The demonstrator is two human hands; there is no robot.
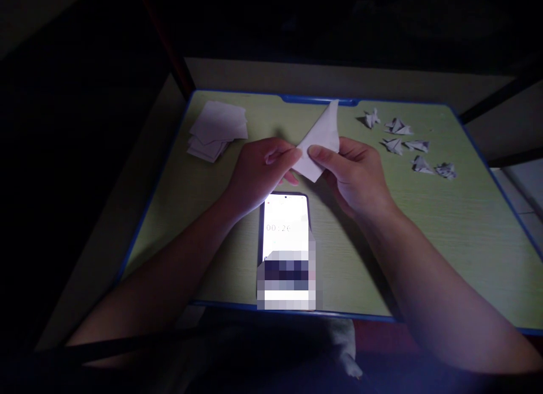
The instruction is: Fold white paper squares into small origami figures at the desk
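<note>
A folded white paper [322, 139], triangular and pointing up toward the far edge, is held above the middle of the small green table [445, 224]. My left hand [258, 170] pinches its lower left side with closed fingers. My right hand [356, 173] grips its right side, thumb on top. A lit phone [285, 235] showing 00:26 lies flat on the table just below my hands.
A loose stack of white paper squares [216, 131] lies at the far left of the table. Several small folded paper figures [407, 145] are scattered at the far right. The table has a blue rim [318, 99]; all around it is dark.
</note>
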